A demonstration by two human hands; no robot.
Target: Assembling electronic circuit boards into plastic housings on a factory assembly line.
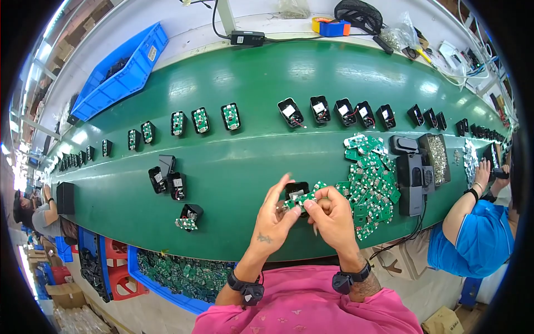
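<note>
A green circuit board (301, 200) is held level between my two hands, over the front part of an open black plastic casing (296, 187). My left hand (272, 218) is at the board's left end, its thumb against the near edge and its fingers along the casing's left side. With thumb and bent index finger, my right hand (334, 216) pinches the board's right end. A white piece shows inside the casing. Whether the board touches the casing I cannot tell. Right beside my right hand spreads a pile of loose green circuit boards (371, 186).
Open black casings (320, 109) line the green table (250, 156); those at left carry boards (230, 117). Several casings (177, 186) stand left of my hands. A grey device (410, 186) and parts box (438, 158) are at right. A blue crate (119, 72) sits far left; a co-worker (473, 228) works right.
</note>
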